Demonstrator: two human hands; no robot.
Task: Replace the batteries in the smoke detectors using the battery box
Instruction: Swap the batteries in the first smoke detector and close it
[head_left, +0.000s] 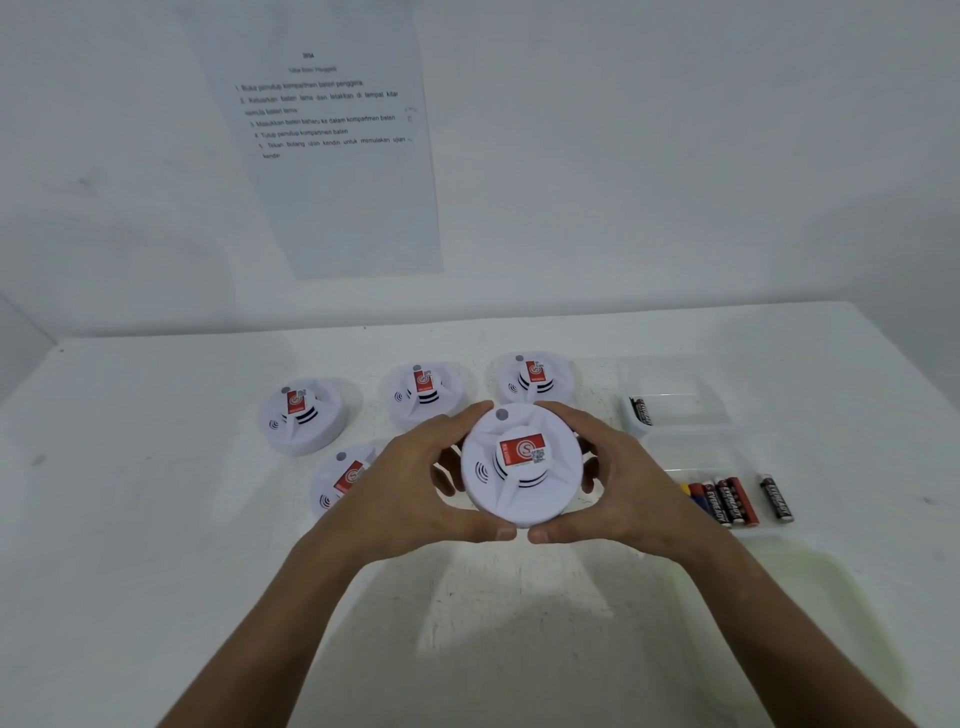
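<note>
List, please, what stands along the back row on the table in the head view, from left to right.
Left detector → middle detector → right detector → far battery box.

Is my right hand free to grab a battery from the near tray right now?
Probably not yet: the right hand and left hand both grip the smoke detector. The near tray lies just right of it, batteries uncovered, so the way looks free once released.

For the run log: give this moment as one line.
step: opening detector | left hand: grips held smoke detector | right hand: grips same | detector: face up | batteries: in tray
</note>
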